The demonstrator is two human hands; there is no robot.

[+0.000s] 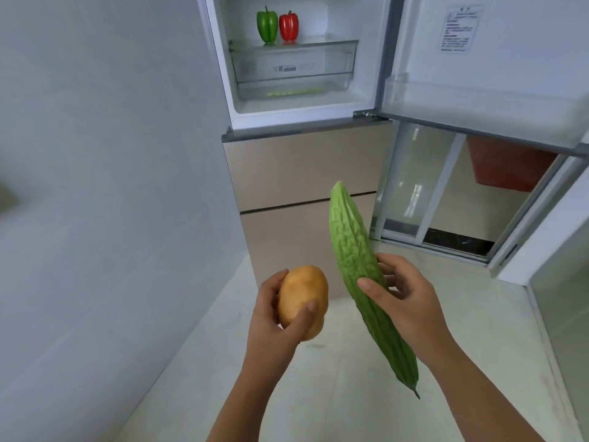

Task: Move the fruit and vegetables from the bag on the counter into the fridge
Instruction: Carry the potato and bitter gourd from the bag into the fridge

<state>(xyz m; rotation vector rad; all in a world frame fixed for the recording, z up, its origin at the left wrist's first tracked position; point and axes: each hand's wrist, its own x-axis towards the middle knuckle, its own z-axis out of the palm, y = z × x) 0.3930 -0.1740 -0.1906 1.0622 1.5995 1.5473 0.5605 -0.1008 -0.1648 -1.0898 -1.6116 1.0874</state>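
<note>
My left hand (pixel 271 317) grips a tan potato (pixel 301 295) at waist height in front of the fridge. My right hand (pixel 404 295) holds a long bumpy green bitter gourd (pixel 353 250) around its middle, tilted with its blunt end up toward the fridge. The fridge (pixel 306 167) stands ahead with its upper compartment open. A green bell pepper (pixel 267 25) and a red bell pepper (pixel 288 26) stand side by side on the glass shelf (pixel 318 43) inside. The bag and the counter are out of view.
The open fridge door (pixel 490 74) swings out at the upper right, its door bin (pixel 478 106) over my right hand's side. A clear drawer (pixel 293 78) sits under the shelf. A white wall (pixel 111 186) closes the left. A sliding glass door (pixel 439 193) is at right.
</note>
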